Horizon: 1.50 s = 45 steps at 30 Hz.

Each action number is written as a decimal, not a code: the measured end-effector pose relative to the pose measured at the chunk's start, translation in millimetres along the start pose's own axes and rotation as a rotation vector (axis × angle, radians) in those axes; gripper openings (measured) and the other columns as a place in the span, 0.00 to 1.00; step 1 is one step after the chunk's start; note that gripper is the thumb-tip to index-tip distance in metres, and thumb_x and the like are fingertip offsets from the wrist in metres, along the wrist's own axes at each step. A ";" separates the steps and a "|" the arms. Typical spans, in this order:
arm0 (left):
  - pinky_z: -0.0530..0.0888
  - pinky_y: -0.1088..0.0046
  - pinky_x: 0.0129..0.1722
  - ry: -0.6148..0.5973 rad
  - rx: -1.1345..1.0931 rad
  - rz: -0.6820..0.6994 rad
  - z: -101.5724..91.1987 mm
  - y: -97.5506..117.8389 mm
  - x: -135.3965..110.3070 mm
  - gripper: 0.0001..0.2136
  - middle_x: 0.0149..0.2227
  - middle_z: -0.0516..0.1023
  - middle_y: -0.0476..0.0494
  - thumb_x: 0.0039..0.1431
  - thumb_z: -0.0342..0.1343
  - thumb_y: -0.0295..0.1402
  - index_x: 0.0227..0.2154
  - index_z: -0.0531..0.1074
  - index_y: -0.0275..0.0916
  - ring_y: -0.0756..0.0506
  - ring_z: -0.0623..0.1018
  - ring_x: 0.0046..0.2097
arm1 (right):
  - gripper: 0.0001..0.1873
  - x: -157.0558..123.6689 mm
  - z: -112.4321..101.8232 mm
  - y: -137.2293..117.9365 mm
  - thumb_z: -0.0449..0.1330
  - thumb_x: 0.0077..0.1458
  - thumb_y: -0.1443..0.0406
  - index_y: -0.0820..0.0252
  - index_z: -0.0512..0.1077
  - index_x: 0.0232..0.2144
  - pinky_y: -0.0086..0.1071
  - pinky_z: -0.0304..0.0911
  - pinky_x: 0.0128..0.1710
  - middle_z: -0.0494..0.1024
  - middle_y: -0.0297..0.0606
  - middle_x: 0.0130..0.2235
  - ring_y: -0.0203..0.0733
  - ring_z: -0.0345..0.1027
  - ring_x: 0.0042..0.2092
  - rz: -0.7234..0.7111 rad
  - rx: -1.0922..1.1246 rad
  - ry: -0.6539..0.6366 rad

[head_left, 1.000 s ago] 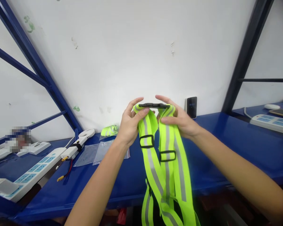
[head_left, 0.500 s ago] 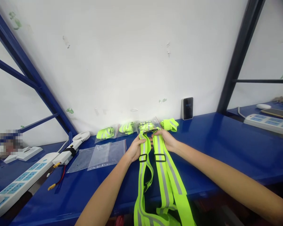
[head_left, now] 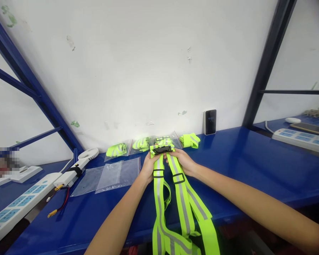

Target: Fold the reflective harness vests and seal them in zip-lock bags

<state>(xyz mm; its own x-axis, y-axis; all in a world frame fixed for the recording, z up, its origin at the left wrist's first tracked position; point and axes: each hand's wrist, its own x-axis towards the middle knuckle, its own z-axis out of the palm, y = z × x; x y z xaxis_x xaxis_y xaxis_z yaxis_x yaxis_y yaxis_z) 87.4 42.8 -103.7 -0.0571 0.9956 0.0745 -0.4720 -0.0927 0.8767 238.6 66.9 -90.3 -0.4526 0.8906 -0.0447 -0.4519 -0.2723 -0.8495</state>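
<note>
Between my hands hangs a neon yellow reflective vest (head_left: 184, 198) made of straps with grey stripes. Its black buckle (head_left: 162, 150) is at the top, and black strap sliders sit lower on both straps. My left hand (head_left: 149, 166) is closed on the left strap just below the buckle. Closed on the right strap, my right hand (head_left: 184, 162) sits at the buckle's other end. The lower straps drape over the table's front edge and leave the bottom of the view. Some fingertips are hidden behind the straps.
Bagged yellow strap bundles (head_left: 116, 150) line the wall, with a loose rolled bundle (head_left: 190, 140) beside them. Clear plastic bags (head_left: 118, 176) lie flat on the blue table (head_left: 244, 159). A white fan (head_left: 88, 154), a power strip (head_left: 23, 202) and wires are leftward; a black-faced device (head_left: 210, 122) leans at the back.
The top of the straps has turned so that the black buckle now faces me. Both hands have shifted slightly left in view, along with the whole scene.
</note>
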 end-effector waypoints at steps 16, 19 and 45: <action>0.72 0.73 0.35 0.077 0.212 0.096 -9.9 -17.3 12.1 0.17 0.26 0.79 0.47 0.45 0.69 0.43 0.32 0.76 0.35 0.47 0.78 0.31 | 0.14 12.1 -18.2 11.2 0.71 0.41 0.59 0.60 0.77 0.31 0.36 0.67 0.33 0.82 0.36 0.30 0.46 0.75 0.30 -0.168 -0.155 0.005; 0.73 0.72 0.37 0.081 0.175 0.102 -6.7 -18.9 13.2 0.17 0.31 0.81 0.46 0.43 0.69 0.40 0.34 0.75 0.36 0.45 0.79 0.34 | 0.15 13.4 -19.7 9.9 0.70 0.41 0.61 0.59 0.77 0.34 0.35 0.66 0.34 0.82 0.34 0.31 0.45 0.75 0.32 -0.202 -0.213 0.021; 0.76 0.66 0.42 0.061 0.096 0.095 -1.4 -15.1 6.8 0.22 0.32 0.81 0.46 0.31 0.74 0.29 0.33 0.73 0.35 0.43 0.81 0.36 | 0.16 9.9 -12.4 11.2 0.70 0.36 0.70 0.59 0.76 0.32 0.37 0.71 0.36 0.83 0.36 0.30 0.49 0.77 0.35 -0.093 -0.071 0.034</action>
<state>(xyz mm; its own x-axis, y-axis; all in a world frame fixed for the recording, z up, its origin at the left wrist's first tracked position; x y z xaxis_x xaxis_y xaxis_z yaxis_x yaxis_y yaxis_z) 92.9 50.9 -117.1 -0.1521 0.9794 0.1325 -0.3763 -0.1813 0.9086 238.6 77.2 -106.7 -0.3844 0.9230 0.0190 -0.4347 -0.1627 -0.8858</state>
